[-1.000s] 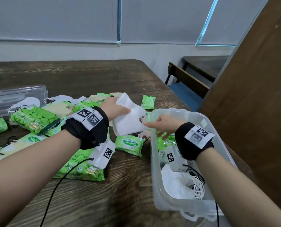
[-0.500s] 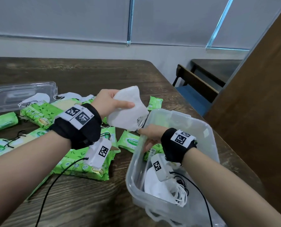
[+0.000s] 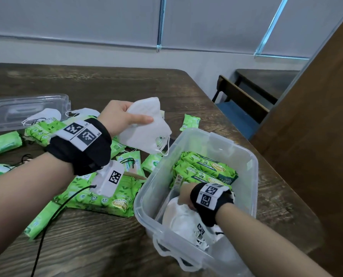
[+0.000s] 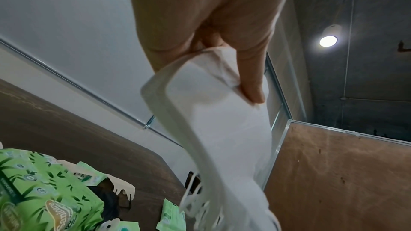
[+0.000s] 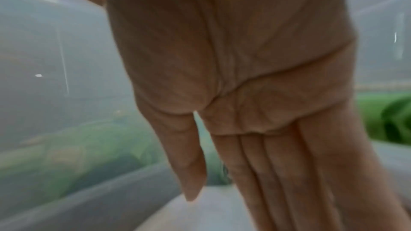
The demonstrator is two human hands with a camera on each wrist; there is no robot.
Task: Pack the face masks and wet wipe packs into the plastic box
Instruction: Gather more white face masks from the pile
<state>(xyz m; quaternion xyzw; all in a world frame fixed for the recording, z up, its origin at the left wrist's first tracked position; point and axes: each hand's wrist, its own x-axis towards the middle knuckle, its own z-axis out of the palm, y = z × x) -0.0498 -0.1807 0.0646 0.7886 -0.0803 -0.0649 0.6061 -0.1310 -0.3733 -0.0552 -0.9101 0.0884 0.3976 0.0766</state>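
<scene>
Two stacks fill the plastic box [image 3: 246, 156]: white masks near, where the flat-fingered right hand [image 3: 184, 194] presses them down, green wipe packs [image 3: 204, 168] behind; the left hand [image 3: 120, 118] pinches a light, floppy face mask [image 3: 146, 128] by its edge above the table [image 3: 106, 82], beside the box's far rim, loops dangling and apt to snag

Right wrist view blurred, right hand [image 3: 184, 196] fingertips hidden behind white masks [image 3: 181, 218] in box [image 3: 244, 154]

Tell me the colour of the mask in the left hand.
White face mask, clearest in the head view.
</scene>
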